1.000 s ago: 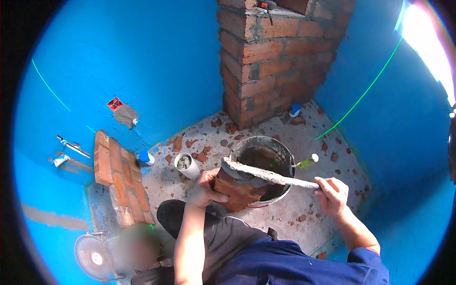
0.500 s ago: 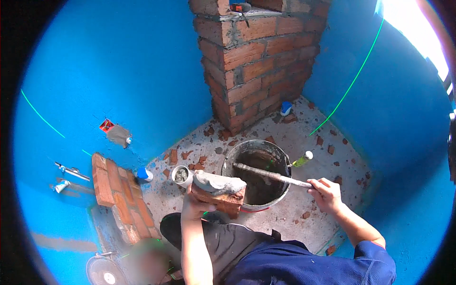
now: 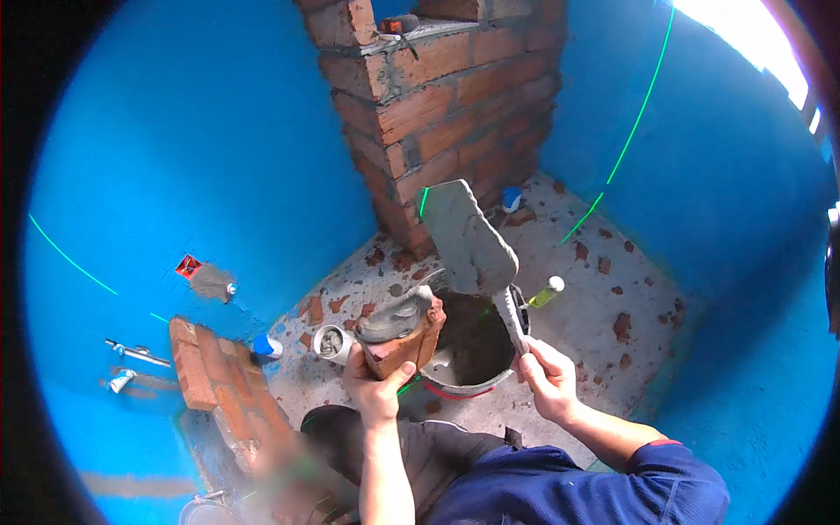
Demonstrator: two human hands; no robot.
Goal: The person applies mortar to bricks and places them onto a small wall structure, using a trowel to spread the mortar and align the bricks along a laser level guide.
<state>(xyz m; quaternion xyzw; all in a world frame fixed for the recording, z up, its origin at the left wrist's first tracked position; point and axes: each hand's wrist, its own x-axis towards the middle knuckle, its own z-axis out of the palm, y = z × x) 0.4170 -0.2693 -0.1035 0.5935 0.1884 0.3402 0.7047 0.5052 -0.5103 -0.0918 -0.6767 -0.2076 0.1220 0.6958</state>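
Observation:
My left hand (image 3: 376,389) is closed around a red brick (image 3: 398,354), tilted, with grey mortar (image 3: 395,317) heaped on its upper face. In my right hand (image 3: 549,378) is the handle of a trowel (image 3: 468,238), its broad flat blade raised and coated in grey. Behind the two hands, a round bucket (image 3: 477,388) stands on the floor, its inside partly hidden by the trowel and the brick. Just left of the brick is a white pipe end (image 3: 332,343) with grey lumps in its opening.
A brick pillar (image 3: 455,105) rises ahead, an orange-and-black tool (image 3: 399,24) on its ledge. A low brick wall (image 3: 219,372) stands at left. Blue walls (image 3: 201,131) enclose the floor, which is strewn with brick fragments (image 3: 622,326). A capped yellow-green item (image 3: 546,292) stands beside the bucket.
My right hand has lifted the trowel out of the bucket and turned its blade upward, moving left. The brick in my left hand has tipped, and the view has shifted slightly.

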